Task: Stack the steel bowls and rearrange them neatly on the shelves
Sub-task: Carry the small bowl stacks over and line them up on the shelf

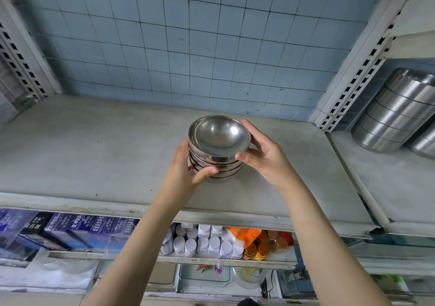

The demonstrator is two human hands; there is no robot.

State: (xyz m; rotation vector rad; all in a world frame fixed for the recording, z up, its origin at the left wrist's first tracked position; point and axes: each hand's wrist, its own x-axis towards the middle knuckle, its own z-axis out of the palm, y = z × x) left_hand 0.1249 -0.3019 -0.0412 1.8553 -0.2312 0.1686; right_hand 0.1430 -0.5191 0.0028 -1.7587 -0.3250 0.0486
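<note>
Stack of shiny round steel bowls (pixel 218 141) is sitting upright between left hand (pixel 182 169) gripping low, right hand (pixel 266 156) gripping high

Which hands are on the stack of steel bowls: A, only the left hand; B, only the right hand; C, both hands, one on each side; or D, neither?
C: the left hand grips the lower part of the stack of bowls, and the right hand holds it near the top from the other side.
</note>
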